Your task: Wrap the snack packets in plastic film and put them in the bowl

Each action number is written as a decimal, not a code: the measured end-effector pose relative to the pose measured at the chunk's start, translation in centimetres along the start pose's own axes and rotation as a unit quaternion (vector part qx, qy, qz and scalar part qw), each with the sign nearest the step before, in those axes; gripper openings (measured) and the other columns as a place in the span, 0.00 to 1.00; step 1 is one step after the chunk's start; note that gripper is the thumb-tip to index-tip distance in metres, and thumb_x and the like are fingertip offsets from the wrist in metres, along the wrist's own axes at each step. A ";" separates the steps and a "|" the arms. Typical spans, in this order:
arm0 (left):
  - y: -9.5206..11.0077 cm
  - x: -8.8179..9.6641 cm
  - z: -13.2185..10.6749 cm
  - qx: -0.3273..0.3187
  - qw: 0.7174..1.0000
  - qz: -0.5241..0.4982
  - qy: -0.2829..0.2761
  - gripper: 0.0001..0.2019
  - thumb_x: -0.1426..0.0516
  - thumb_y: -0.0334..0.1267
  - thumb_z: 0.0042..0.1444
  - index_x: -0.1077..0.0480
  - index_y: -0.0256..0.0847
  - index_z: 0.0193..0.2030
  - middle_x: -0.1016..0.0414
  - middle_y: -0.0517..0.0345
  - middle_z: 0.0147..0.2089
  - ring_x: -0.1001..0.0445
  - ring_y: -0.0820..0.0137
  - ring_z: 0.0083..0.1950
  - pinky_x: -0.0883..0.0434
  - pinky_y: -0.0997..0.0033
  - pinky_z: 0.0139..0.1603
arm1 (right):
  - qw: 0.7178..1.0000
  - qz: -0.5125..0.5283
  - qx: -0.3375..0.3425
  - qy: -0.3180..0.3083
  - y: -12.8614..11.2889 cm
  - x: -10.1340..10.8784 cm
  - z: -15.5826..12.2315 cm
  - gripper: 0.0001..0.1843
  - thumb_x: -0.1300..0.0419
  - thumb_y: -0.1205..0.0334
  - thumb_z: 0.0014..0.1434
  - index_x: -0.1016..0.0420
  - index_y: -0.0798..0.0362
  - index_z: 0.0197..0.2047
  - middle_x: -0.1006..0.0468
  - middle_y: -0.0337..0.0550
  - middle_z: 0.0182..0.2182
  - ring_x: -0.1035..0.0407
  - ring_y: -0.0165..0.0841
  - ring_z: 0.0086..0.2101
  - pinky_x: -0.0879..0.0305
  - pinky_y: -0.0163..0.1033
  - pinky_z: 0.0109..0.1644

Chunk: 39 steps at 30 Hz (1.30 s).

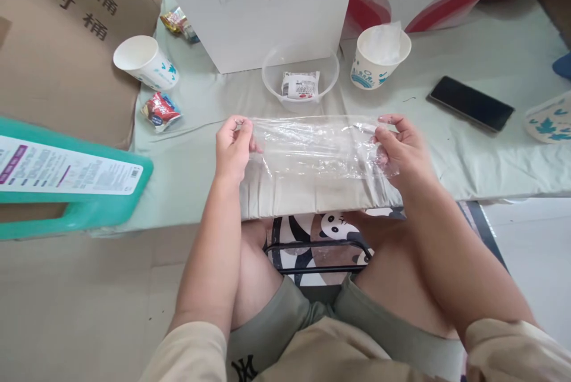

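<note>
A sheet of clear plastic film (312, 147) is stretched between my two hands, just above the near edge of the cloth-covered table. My left hand (234, 147) pinches its left end between thumb and fingers. At the other end my right hand (401, 150) grips the film, which bunches in folds by the fingers. Whether the film is a flat sheet or a bag, I cannot tell. Just beyond it stands a clear plastic bowl (328, 81) with a white printed packet (301, 84) inside.
On the left are a tilted paper cup (147, 63), a red snack packet (161, 111) and a green jug (102, 171). To the right, a paper cup (363, 75) holds white tissue, near a phone (471, 103). A white box (267, 7) stands behind the bowl.
</note>
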State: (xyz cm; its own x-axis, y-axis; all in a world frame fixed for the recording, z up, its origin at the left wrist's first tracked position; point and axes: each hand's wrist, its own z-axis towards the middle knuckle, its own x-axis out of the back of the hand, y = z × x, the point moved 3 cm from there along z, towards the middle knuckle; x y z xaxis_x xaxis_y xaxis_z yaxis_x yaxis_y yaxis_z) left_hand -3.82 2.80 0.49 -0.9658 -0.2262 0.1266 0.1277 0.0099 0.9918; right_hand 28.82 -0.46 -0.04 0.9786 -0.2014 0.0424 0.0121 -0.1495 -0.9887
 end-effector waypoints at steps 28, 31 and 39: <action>1.2 -5.1 -3.7 0.160 0.920 -0.199 -0.297 0.38 0.46 0.73 0.55 0.26 0.38 0.52 0.18 0.44 0.45 0.20 0.51 0.55 0.22 0.58 0.47 | 0.991 -0.024 -0.022 -0.126 0.3 -6.8 -2.6 0.13 0.34 0.51 0.55 0.29 0.50 0.34 0.25 0.34 0.21 0.33 0.26 0.20 0.32 0.34 0.26; 0.7 -7.4 -5.4 0.208 0.878 -0.206 -0.378 0.35 0.41 0.69 0.53 0.25 0.36 0.49 0.18 0.39 0.47 0.20 0.50 0.56 0.22 0.57 0.48 | 0.996 -0.078 -0.002 -0.044 0.3 -6.4 -2.3 0.10 0.35 0.54 0.57 0.29 0.50 0.35 0.25 0.34 0.21 0.31 0.27 0.21 0.33 0.34 0.26; -0.2 -8.0 -4.6 0.215 0.948 -0.066 -0.227 0.06 0.43 0.31 0.59 0.28 0.37 0.42 0.17 0.54 0.35 0.20 0.73 0.30 0.30 0.77 0.29 | 0.994 -0.088 0.007 -0.058 0.0 -4.7 -2.1 0.15 0.35 0.51 0.57 0.27 0.50 0.43 0.22 0.35 0.24 0.27 0.30 0.24 0.31 0.36 0.30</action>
State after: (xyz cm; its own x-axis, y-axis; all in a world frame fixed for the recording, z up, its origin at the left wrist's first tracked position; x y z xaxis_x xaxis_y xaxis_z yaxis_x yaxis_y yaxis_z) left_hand 4.87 0.13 -0.83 -0.9772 0.1876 -0.0995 -0.0097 0.4290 0.9033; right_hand 23.75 -1.56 0.08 0.9781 -0.0596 0.1994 0.1880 -0.1581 -0.9694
